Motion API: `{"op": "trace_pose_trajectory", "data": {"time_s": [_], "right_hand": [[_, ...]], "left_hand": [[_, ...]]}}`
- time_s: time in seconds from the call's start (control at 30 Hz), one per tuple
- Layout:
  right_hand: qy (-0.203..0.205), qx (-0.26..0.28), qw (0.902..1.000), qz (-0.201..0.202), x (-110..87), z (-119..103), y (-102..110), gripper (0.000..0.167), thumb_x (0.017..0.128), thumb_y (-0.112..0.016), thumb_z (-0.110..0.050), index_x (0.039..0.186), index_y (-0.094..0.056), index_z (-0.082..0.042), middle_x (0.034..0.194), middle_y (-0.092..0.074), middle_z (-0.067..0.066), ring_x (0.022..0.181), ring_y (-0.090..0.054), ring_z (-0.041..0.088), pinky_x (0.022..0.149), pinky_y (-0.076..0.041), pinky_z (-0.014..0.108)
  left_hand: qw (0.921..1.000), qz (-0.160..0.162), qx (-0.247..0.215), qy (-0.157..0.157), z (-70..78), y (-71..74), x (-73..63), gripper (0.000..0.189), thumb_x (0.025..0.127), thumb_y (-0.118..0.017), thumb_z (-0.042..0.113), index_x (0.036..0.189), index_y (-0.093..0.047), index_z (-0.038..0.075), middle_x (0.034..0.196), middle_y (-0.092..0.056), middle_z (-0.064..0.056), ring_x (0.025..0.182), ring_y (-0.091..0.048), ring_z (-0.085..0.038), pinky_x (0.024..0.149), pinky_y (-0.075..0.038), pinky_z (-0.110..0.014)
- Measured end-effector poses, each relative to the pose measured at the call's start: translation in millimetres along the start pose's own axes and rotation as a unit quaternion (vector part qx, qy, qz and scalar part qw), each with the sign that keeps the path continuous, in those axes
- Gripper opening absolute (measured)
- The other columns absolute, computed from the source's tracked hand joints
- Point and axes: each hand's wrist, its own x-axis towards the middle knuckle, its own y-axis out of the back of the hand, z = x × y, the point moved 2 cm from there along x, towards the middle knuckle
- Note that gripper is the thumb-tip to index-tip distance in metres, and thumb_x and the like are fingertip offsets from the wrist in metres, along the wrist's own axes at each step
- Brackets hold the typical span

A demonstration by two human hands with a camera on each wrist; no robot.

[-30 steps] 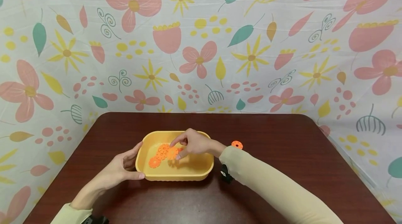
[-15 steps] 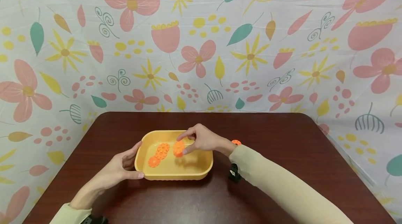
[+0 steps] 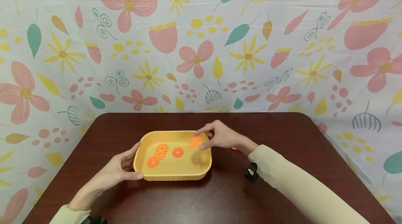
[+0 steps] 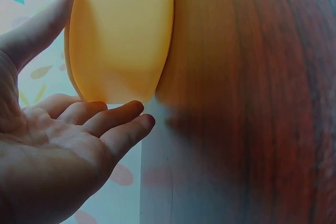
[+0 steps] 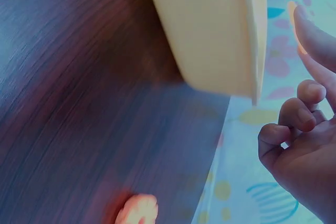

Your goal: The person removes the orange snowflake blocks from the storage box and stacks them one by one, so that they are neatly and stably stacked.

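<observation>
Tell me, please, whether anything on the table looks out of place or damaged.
One orange disc lies on the table, right of the yellow tray; it looks stray because other discs lie inside the tray and the right hand holds another disc. No spill or damage shows.

Tray (image 3: 182, 170): plain yellow. Discs (image 3: 177, 152): bright orange. Table (image 3: 201, 199): dark reddish-brown, streaky wood grain. Backdrop cloth (image 3: 201, 4): white, printed with pink flowers, yellow starry blooms, teal and ochre leaves, grey-green swirls, pink and yellow dots. Sleeves (image 3: 298, 182): plain pale cream. Wrist gadget (image 3: 252, 172): mostly black.
</observation>
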Motion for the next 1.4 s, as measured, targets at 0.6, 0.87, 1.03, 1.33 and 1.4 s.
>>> {"op": "trace_pose_trajectory", "data": {"time_s": [0.6,0.87,1.03,1.33,1.4], "right_hand": [[-0.089,-0.004,0.9930,0.078,-56.4,45,46,0.040,0.083,-0.092,-0.011,0.121,-0.081,-0.010,0.073,-0.038,0.003,0.073,-0.041,0.024,0.060,-0.033,0.030],[-0.101,-0.016,0.9905,0.092,-75.4,60,55,0.040,0.083,-0.092,-0.013,0.121,-0.081,-0.009,0.073,-0.040,0.003,0.075,-0.041,0.024,0.064,-0.034,0.031],[-0.117,-0.017,0.9879,0.101,-85.1,70,61,0.042,0.083,-0.092,-0.013,0.123,-0.080,-0.008,0.073,-0.038,0.003,0.076,-0.040,0.025,0.063,-0.033,0.031],[-0.127,-0.015,0.9855,0.111,-99.2,87,70,0.042,0.085,-0.090,-0.011,0.125,-0.078,-0.005,0.072,-0.037,0.003,0.073,-0.039,0.023,0.060,-0.031,0.030],[-0.129,-0.016,0.9852,0.111,-101.2,90,70,0.043,0.085,-0.090,-0.011,0.126,-0.078,-0.005,0.071,-0.038,0.003,0.071,-0.039,0.022,0.059,-0.031,0.030]], "left_hand": [[0.9998,0.001,0.011,-0.019,-0.6,0.3,0.1,0.106,0.088,-0.085,0.005,0.169,-0.016,0.005,0.172,-0.017,-0.020,0.149,-0.034,-0.045,0.100,-0.046,-0.021],[1.0000,-0.004,-0.006,0.004,-0.3,-1.6,0.7,0.107,0.089,-0.084,0.004,0.169,-0.013,0.004,0.173,-0.013,-0.021,0.148,-0.036,-0.048,0.097,-0.051,-0.026],[1.0000,-0.001,0.000,0.006,0.4,-1.5,1.6,0.107,0.089,-0.085,0.006,0.168,-0.014,0.002,0.173,-0.011,-0.021,0.150,-0.032,-0.046,0.098,-0.049,-0.024],[1.0000,0.001,0.000,0.006,0.4,-1.4,2.4,0.107,0.088,-0.085,0.006,0.168,-0.014,0.002,0.173,-0.013,-0.020,0.150,-0.032,-0.046,0.098,-0.049,-0.025],[1.0000,0.001,0.001,0.006,0.5,-1.4,2.3,0.107,0.088,-0.085,0.006,0.168,-0.014,0.002,0.173,-0.013,-0.020,0.150,-0.032,-0.045,0.099,-0.049,-0.025]]}}
